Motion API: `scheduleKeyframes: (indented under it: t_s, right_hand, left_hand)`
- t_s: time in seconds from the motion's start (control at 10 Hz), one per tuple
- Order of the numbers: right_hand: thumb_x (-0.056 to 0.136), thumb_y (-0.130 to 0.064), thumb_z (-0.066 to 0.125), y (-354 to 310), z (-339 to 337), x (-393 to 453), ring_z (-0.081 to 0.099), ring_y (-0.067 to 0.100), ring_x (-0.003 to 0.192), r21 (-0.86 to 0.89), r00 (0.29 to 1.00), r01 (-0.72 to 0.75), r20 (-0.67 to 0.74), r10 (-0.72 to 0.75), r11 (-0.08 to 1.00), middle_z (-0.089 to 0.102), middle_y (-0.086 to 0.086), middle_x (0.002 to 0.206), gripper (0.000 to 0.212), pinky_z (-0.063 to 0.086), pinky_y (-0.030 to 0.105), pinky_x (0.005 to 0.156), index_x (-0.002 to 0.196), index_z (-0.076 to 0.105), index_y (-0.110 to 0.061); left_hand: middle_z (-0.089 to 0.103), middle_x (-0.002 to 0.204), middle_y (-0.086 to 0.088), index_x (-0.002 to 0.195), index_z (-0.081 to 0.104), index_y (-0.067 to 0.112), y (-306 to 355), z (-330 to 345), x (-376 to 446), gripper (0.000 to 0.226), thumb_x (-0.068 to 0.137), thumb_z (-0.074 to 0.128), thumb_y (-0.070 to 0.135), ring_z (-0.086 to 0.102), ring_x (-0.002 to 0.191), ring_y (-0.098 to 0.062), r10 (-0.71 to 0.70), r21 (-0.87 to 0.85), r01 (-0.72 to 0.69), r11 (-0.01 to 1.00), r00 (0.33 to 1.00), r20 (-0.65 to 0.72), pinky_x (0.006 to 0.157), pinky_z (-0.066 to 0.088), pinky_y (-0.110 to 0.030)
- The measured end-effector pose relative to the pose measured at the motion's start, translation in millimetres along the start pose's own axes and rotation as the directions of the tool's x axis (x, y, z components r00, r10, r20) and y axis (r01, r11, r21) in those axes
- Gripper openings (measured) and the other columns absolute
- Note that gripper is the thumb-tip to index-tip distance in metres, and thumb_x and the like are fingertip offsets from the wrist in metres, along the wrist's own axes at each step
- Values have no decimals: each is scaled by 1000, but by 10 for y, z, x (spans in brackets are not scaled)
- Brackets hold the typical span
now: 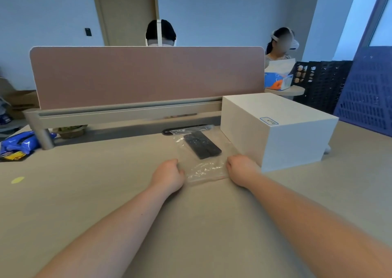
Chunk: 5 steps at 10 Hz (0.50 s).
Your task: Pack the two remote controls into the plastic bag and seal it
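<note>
A wide tan bench fills the lower view, closed off at its far edge by a pinkish-brown divider panel. To the right, on the bench, sits a white box with a small blue-edged label on top. Beyond it lean a blue crate panel and a black crate.

Near the middle of the bench lies the clear plastic bag, flat, with its mouth edge turned toward the person and its right side just beside the white box. Inside it, toward the far end, lie the two black remote controls, side by side and touching.

The left hand is curled closed on the bag's near left corner; the right hand is curled closed on the near right corner, beside the box. Whether the mouth strip is pressed shut cannot be told.

At the far left lie a blue packet and a small yellow dot.
</note>
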State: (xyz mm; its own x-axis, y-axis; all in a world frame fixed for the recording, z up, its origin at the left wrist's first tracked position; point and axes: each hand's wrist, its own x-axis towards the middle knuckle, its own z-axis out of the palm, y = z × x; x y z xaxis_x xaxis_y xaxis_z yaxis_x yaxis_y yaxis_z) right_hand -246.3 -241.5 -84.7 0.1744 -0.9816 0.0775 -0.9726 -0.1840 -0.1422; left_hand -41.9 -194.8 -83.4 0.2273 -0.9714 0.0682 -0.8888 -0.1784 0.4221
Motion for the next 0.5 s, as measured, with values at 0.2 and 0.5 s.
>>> scheduleKeyframes:
  t_s: [0.2,0.5]
  right_hand:
    - [95,-17,36,-108,-37,-351,60,33,105,0,998,61,28,-61,998,63,13,115,28,49,38,84,105,61,-9]
    - [98,-25,34,-46,148,-887,56,31,103,212,991,112,-95,-94,971,61,12,106,31,48,40,89,97,59,-7]
  left_hand:
    - [51,140,-11,133,47,10,-91,-52,-452,45,93,46,29,46,128,-31,26,38,-26,999,1000,-6,103,40,-37]
    - [64,105,-9,91,60,10,-294,27,-900,26,92,42,27,57,102,-31,165,53,-159,986,975,-152,79,48,-37]
